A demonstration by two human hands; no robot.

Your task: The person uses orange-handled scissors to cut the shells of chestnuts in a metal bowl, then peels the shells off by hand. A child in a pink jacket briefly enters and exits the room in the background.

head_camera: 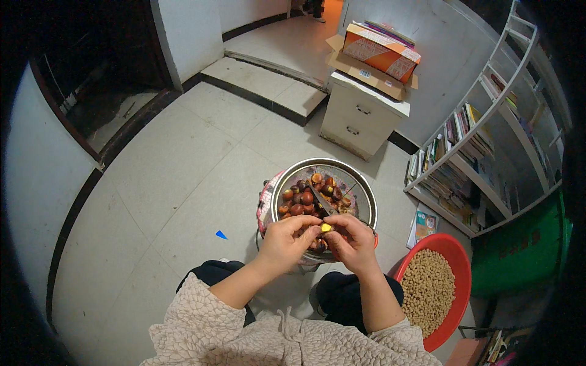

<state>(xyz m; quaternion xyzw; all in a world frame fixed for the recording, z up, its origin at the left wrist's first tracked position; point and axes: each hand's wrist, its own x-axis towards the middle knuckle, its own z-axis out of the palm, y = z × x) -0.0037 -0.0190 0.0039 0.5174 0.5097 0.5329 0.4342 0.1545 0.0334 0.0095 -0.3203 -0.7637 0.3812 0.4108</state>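
Both hands meet over the near part of a round metal strainer basket. Between the fingertips of my left hand and my right hand is a chestnut with yellow flesh showing. Brown chestnuts lie in the basket, some with yellow showing through the shell. A pair of scissors rests open on them, its handles partly hidden by my right hand. The basket stands on a stool with a pink patterned cover, between my knees.
A red basin of peanuts in shells stands at my right. Beyond are a white bookshelf, a green container and a white drawer cabinet bearing cardboard boxes. A blue scrap lies on the floor at left.
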